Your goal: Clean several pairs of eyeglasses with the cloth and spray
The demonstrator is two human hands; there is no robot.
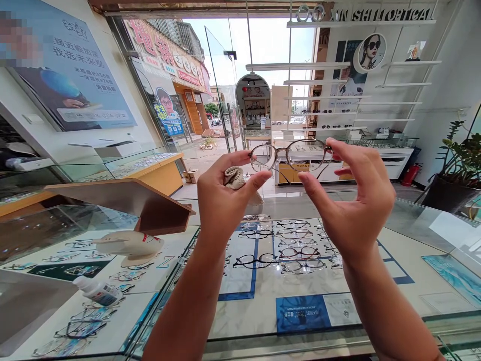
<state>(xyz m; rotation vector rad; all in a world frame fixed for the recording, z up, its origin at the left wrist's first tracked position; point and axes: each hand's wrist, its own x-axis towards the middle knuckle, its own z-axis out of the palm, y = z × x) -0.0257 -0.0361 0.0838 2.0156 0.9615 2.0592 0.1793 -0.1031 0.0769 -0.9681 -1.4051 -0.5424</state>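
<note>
A pair of eyeglasses (pixel 281 149) with thin, round frames is held up in front of me, level with the far counter. My left hand (pixel 229 193) grips its left end between fingers and thumb, and a crumpled beige cloth (pixel 233 177) is tucked in the same hand. At the other end, the fingertips of my right hand (pixel 353 195) hold the frame near the hinge; its thumb is spread away below the lens. The temples extend behind the lenses, partly hidden. Beneath both hands, rows of eyeglasses (pixel 299 252) lie in the glass display case (pixel 240 328).
A white bottle (pixel 98 291) and a beige duck-shaped object (pixel 130 244) stand on the left glass counter, beside a brown wooden board (pixel 124 198). A blue card (pixel 302 313) lies near the front edge. At right are a potted plant (pixel 460 170) and a fire extinguisher (pixel 410 174).
</note>
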